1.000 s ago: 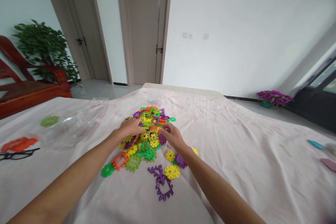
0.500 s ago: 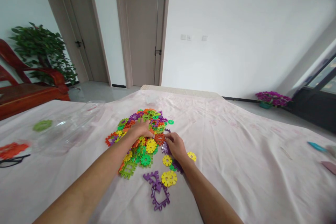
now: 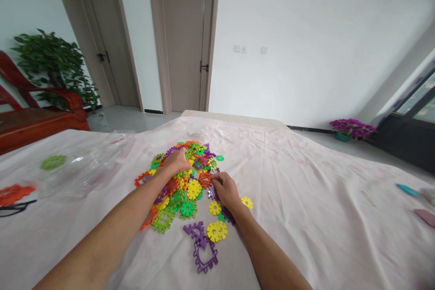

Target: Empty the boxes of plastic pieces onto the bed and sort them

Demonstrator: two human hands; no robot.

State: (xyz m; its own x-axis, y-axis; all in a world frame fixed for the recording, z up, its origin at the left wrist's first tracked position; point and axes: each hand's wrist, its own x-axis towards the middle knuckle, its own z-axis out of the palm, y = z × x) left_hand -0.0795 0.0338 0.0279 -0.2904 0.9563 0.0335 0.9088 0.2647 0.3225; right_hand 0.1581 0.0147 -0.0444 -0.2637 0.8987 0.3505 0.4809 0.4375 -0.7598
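Note:
A heap of plastic interlocking pieces [image 3: 193,189] in green, yellow, orange and purple lies on the cloth. My left hand [image 3: 177,161] rests over the upper left of the heap, its fingers hidden behind the hand and among the pieces. At the heap's right edge, my right hand [image 3: 224,186] is closed, thumb and forefinger pinching the edge of an orange notched piece [image 3: 205,180]. Yellow notched discs [image 3: 215,208] and a purple toothed frame [image 3: 205,258] lie nearer to me, the frame touching a purple toothed triangle [image 3: 196,232].
Clear plastic packaging [image 3: 88,167] with a green piece [image 3: 53,162] lies at the left. Near it are orange pieces [image 3: 15,194] and dark-framed glasses [image 3: 16,208]. A blue object [image 3: 408,189] and a pink one [image 3: 424,216] lie far right on the wrinkled cloth [image 3: 306,217].
My left hand has shifted left and slightly back over the heap, uncovering purple and green pieces at its middle. My right hand stays nearly in place at the orange piece.

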